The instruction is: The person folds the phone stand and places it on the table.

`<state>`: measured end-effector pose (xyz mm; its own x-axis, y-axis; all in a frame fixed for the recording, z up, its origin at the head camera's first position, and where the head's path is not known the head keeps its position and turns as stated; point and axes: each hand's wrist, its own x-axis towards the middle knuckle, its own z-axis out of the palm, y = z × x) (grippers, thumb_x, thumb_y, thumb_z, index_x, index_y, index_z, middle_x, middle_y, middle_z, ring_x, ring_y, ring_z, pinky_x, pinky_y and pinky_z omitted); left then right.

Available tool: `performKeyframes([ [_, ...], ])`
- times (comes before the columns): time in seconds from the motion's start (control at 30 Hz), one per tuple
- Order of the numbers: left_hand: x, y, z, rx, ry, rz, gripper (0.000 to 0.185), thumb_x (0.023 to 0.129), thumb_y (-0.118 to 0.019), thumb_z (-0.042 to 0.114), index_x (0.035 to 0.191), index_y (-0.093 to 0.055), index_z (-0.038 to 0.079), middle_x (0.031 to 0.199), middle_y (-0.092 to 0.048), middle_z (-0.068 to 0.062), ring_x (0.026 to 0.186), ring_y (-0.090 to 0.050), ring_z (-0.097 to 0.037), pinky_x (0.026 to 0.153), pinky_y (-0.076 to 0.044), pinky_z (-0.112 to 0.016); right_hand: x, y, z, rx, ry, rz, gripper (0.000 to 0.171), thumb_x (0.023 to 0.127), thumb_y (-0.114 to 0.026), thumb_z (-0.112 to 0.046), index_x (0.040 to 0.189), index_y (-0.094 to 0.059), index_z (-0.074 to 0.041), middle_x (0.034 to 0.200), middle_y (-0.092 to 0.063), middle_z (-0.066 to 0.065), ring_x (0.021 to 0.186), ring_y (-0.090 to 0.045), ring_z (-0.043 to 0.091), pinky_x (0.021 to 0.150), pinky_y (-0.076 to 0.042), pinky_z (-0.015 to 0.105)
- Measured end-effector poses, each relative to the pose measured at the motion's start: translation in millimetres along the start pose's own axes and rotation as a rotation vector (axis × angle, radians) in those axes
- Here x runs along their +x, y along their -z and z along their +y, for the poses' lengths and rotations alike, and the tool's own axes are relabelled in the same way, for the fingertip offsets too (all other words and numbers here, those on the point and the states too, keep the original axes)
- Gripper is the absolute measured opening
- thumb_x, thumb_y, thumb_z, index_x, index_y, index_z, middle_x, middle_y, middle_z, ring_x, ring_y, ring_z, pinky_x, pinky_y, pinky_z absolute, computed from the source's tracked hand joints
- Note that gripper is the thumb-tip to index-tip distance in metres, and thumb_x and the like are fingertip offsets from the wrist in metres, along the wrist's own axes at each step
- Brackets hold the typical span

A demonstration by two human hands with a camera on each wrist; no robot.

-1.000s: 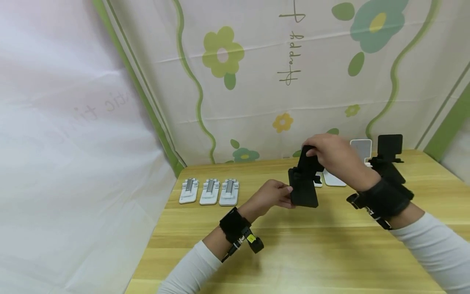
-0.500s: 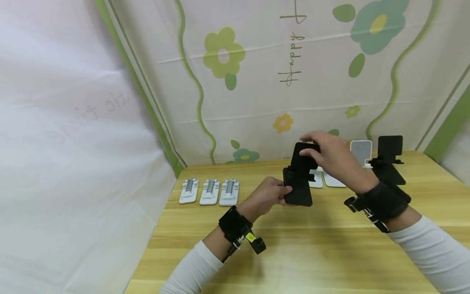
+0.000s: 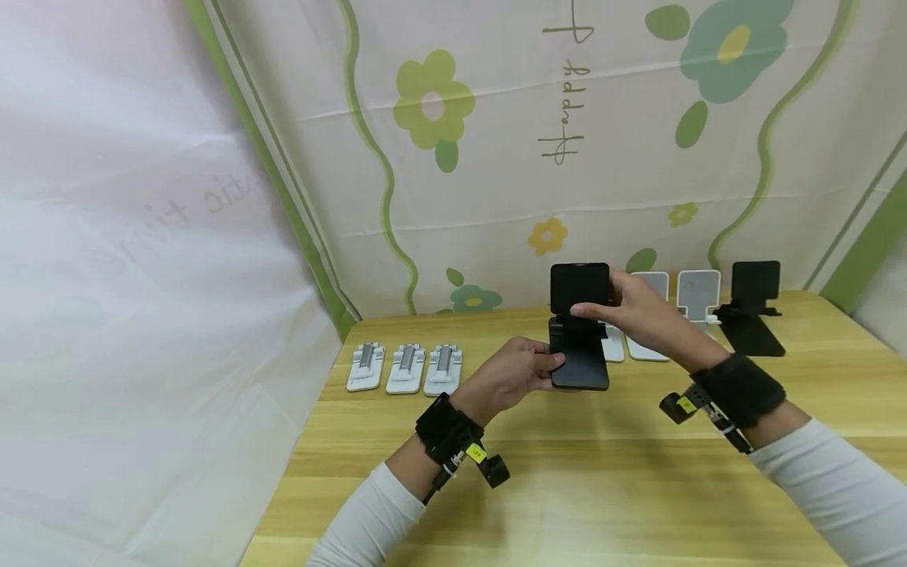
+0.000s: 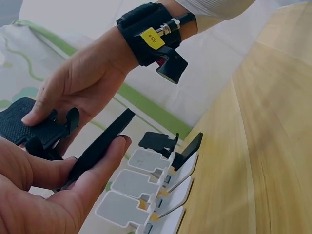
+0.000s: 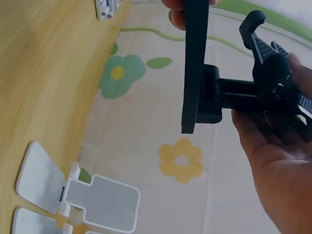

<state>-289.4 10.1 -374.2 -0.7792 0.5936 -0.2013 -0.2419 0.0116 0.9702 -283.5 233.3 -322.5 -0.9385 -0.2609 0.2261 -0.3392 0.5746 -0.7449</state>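
While both hands (image 3: 520, 370) pinch black stand (image 3: 579, 335), cradle now raised upright, stand lowered.

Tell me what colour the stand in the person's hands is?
Black. The stand shows best in the head view.

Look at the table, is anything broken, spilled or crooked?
Nothing stands out. Three folded white stands lie in a neat row on the wooden table, and opened white stands and a black one line the back. The left hand and right hand hold an intact black folding phone stand.
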Motion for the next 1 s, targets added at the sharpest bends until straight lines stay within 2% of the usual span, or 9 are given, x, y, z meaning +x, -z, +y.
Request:
performKeyframes([
  [0.1,0.2,0.7,-1.2,0.009,-0.008,0.015,0.027,0.106,-0.053,0.004,0.124,-0.065,-0.012,0.104,-0.063,-0.009,0.084,-0.066,-0.014,0.069,-0.057,-0.021,-1,-1,0,0.006,-0.006,0.002,0.055,0.099,-0.069,-0.036,0.140,-0.050,-0.004,0.122,-0.066,0.019,0.110,-0.068,0.031,0.094,-0.054,0.048],
  [0.27,1.2,3.5,-3.5,0.022,-0.018,0.017,0.021,0.105,-0.054,0.003,0.114,-0.067,-0.010,0.094,-0.059,-0.005,0.079,-0.061,-0.014,0.066,-0.053,-0.022,-2,-4,0,-0.035,-0.002,0.029,0.055,0.097,-0.072,-0.036,0.139,-0.052,-0.004,0.119,-0.068,0.017,0.106,-0.068,0.028,0.084,-0.053,0.036],
  [0.37,1.0,5.5,-5.0,0.039,-0.016,0.031,0.020,0.105,-0.055,0.004,0.111,-0.068,-0.010,0.093,-0.059,-0.005,0.078,-0.059,-0.014,0.066,-0.053,-0.022,-2,-6,2,-0.050,0.024,0.043,0.057,0.096,-0.073,-0.035,0.140,-0.052,-0.004,0.119,-0.067,0.017,0.104,-0.068,0.029,0.081,-0.053,0.034],
  [0.57,0.9,5.8,-6.0,0.039,-0.008,0.035,0.023,0.105,-0.055,0.005,0.115,-0.068,-0.012,0.097,-0.061,-0.005,0.080,-0.061,-0.014,0.068,-0.055,-0.022,0,-9,5,-0.055,0.061,0.088,0.054,0.096,-0.074,-0.030,0.140,-0.054,-0.005,0.121,-0.067,0.017,0.107,-0.069,0.032,0.086,-0.056,0.041],
  [0.77,-0.7,2.4,-4.2,0.042,-0.005,0.034,0.018,0.105,-0.055,0.004,0.090,-0.064,0.000,0.086,-0.051,-0.003,0.076,-0.054,-0.014,0.067,-0.053,-0.022,0,-13,6,-0.087,0.067,0.162,0.042,0.095,-0.076,-0.025,0.130,-0.060,-0.008,0.118,-0.069,0.017,0.105,-0.070,0.033,0.085,-0.055,0.041],
  [0.83,-1.3,1.1,-3.4,0.049,-0.003,0.032,0.017,0.105,-0.054,0.004,0.093,-0.065,-0.002,0.085,-0.050,-0.003,0.076,-0.053,-0.014,0.069,-0.054,-0.023,1,-14,6,-0.097,0.067,0.186,0.037,0.095,-0.076,-0.022,0.126,-0.062,-0.008,0.118,-0.069,0.017,0.106,-0.070,0.034,0.085,-0.053,0.043],
  [0.93,-0.9,0.4,-3.2,0.050,0.005,0.034,0.019,0.106,-0.053,0.004,0.110,-0.068,-0.007,0.090,-0.056,-0.004,0.082,-0.059,-0.014,0.075,-0.058,-0.024,2,-15,6,-0.112,0.069,0.207,0.033,0.094,-0.077,-0.020,0.121,-0.063,-0.009,0.117,-0.070,0.016,0.106,-0.070,0.034,0.085,-0.051,0.043],
  [1.0,-0.5,-0.2,-3.2,0.049,0.006,0.036,0.020,0.106,-0.053,0.004,0.112,-0.067,-0.009,0.090,-0.055,-0.004,0.084,-0.060,-0.014,0.077,-0.058,-0.025,3,-15,6,-0.116,0.069,0.204,0.034,0.094,-0.077,-0.022,0.121,-0.063,-0.009,0.116,-0.070,0.017,0.104,-0.070,0.033,0.083,-0.050,0.041],
])
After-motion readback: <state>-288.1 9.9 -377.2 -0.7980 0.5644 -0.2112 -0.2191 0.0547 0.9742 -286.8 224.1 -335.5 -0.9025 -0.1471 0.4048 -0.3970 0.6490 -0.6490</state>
